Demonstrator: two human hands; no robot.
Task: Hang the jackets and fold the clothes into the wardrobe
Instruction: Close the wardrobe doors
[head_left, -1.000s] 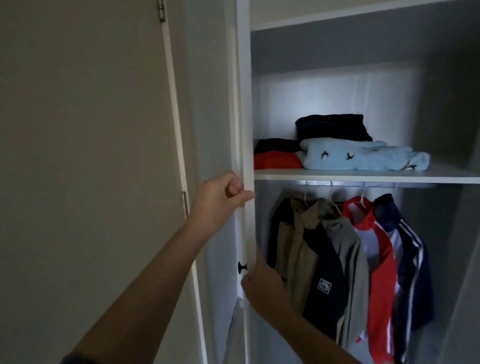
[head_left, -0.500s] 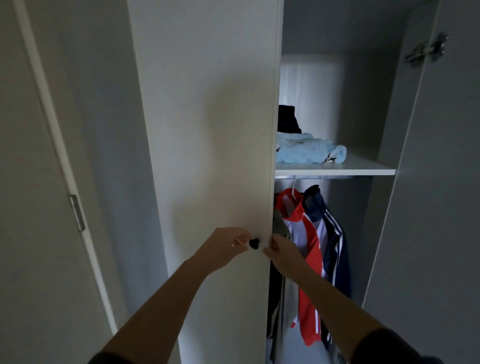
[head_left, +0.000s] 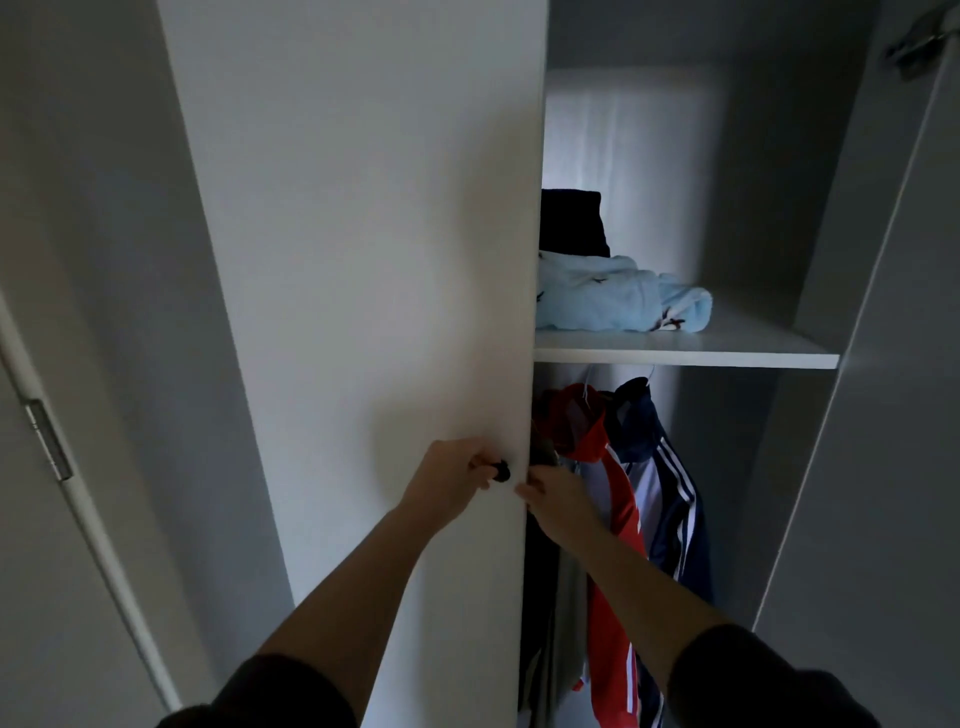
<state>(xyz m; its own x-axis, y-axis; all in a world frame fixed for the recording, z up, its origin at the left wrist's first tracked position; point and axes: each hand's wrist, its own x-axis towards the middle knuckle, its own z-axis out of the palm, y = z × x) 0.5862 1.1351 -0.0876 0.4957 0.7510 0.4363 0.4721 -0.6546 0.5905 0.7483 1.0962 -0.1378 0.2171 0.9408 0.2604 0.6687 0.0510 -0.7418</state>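
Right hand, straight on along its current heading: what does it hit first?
The left door: the right hand points up-left with its fingertips at the door's free edge, just right of the black knob. Whether it actually touches the edge is unclear at this depth.

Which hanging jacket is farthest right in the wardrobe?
The navy jacket with white sleeve stripes; the red and white jacket hangs to its left, nearer the white door.

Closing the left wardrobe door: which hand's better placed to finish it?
Left, probably. The left hand holds the black knob on the door face; the right hand sits at the door's free edge, before the hanging jackets, where it may get pinched.
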